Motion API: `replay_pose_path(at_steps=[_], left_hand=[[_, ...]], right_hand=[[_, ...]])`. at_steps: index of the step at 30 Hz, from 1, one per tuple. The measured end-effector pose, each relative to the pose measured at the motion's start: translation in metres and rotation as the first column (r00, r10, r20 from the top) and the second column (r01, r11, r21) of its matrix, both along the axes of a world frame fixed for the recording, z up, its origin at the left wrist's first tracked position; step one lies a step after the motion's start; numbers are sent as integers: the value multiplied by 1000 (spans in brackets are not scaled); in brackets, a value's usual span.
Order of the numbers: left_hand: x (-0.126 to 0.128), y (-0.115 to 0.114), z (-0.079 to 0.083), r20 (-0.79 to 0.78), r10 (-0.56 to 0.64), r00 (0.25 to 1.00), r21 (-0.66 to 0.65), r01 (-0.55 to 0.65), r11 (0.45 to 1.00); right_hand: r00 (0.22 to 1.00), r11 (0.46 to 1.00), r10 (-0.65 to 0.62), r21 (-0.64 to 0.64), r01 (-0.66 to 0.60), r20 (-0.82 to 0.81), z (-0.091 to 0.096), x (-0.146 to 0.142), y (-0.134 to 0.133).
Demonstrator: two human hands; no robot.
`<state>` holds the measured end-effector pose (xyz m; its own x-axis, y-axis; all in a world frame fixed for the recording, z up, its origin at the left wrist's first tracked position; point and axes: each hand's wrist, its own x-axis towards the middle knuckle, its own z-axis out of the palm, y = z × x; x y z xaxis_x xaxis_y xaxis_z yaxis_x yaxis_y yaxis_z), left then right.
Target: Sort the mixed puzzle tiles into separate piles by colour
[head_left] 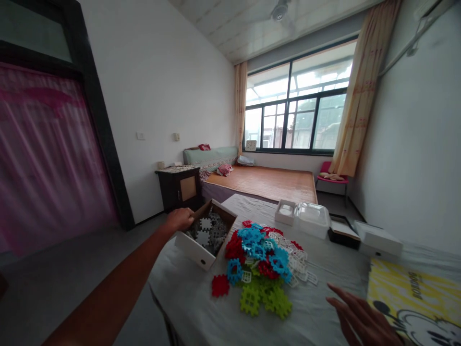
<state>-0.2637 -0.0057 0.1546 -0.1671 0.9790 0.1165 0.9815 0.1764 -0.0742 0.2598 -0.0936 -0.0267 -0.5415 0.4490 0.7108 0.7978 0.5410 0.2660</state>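
My left hand (181,219) grips the left wall of an open white cardboard box (196,251), its fingers closed over the rim. Inside the box lie grey interlocking building pieces (205,235). Right of it, a heap of toothed plastic building pieces is spread on the table: red (220,286), blue (252,235), green (250,300) and white lattice ones (297,259). My right hand (360,312) hovers at the lower right with fingers stretched out, holding nothing, near a yellow cartoon-printed board (392,283).
Along the table's far right side stand a small white box (285,212), a clear plastic container (312,219), a black tray (344,231) and a white box (380,240). A grey cloth covers the table (201,312). Beyond are a bed (266,182) and a dark cabinet (173,187).
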Motion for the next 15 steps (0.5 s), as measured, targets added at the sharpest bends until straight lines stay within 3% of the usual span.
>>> replay_pose_path(at_steps=[3,6,11,15], left_hand=[[38,17,28,-138,-76,988,59,85,995],[87,34,43,-238,-188,953,84,213,973],[159,49,37,-349,-352,869,91,406,910],[195,49,25,-405,-445,799,87,518,851]], right_hand=[[998,998,9,-63,-13,-60,-15,4,3],[990,988,16,-152,-39,-144,-22,6,4],[968,948,-64,-317,-17,-243,-12,5,-4],[937,925,-111,-380,-25,-332,0,7,-10]])
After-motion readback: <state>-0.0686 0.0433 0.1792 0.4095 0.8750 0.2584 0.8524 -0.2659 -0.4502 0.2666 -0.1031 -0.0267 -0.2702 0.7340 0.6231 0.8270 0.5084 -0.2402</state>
